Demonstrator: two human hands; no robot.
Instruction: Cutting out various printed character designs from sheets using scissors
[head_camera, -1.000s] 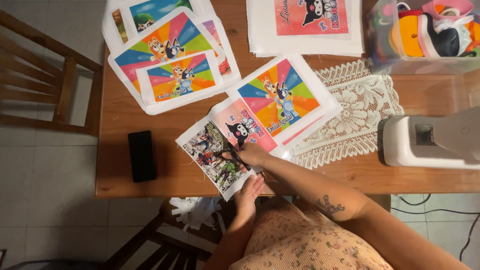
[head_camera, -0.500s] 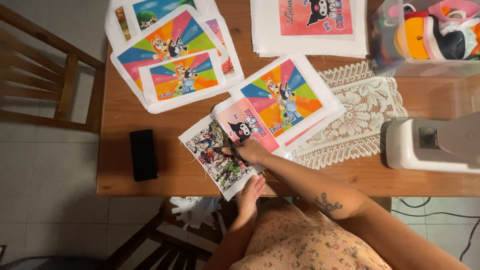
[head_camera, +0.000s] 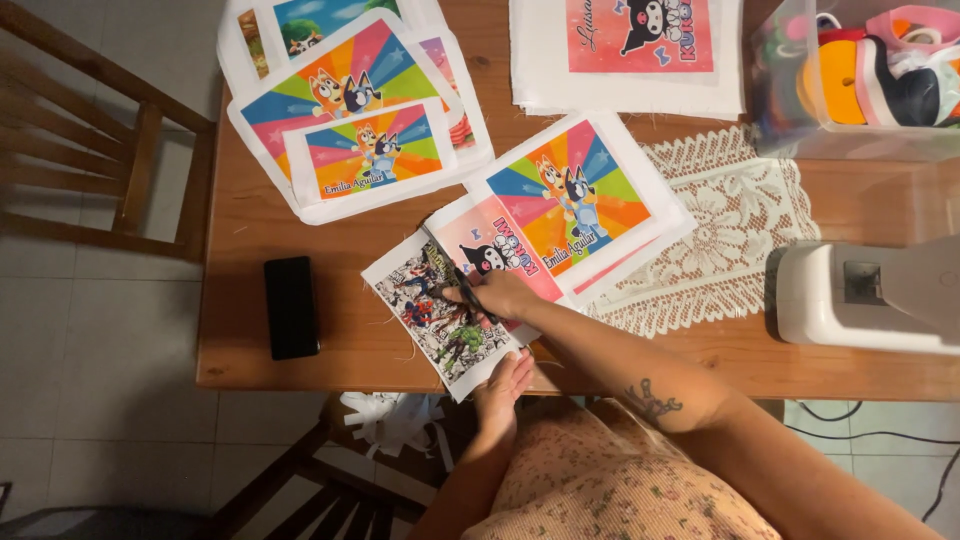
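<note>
A white sheet printed with comic figures (head_camera: 430, 315) lies at the table's near edge, one corner hanging past it. My right hand (head_camera: 497, 296) rests on the sheet's right side, shut on dark-handled scissors (head_camera: 462, 283) whose blades point up along the edge where it meets a pink cartoon print (head_camera: 500, 250). My left hand (head_camera: 505, 385) pinches the sheet's lower corner at the table edge.
A black phone (head_camera: 291, 306) lies to the left on the wooden table (head_camera: 330, 250). Rainbow cartoon prints (head_camera: 350, 110) are stacked behind, with a lace doily (head_camera: 720, 230), a white sewing machine (head_camera: 860, 295) at right and a clear box (head_camera: 860, 80). White scraps (head_camera: 395, 420) lie on the chair below.
Both hands stay on the comic sheet almost where they were. The view has shifted slightly. The scissors have moved little along the sheet's edge.
</note>
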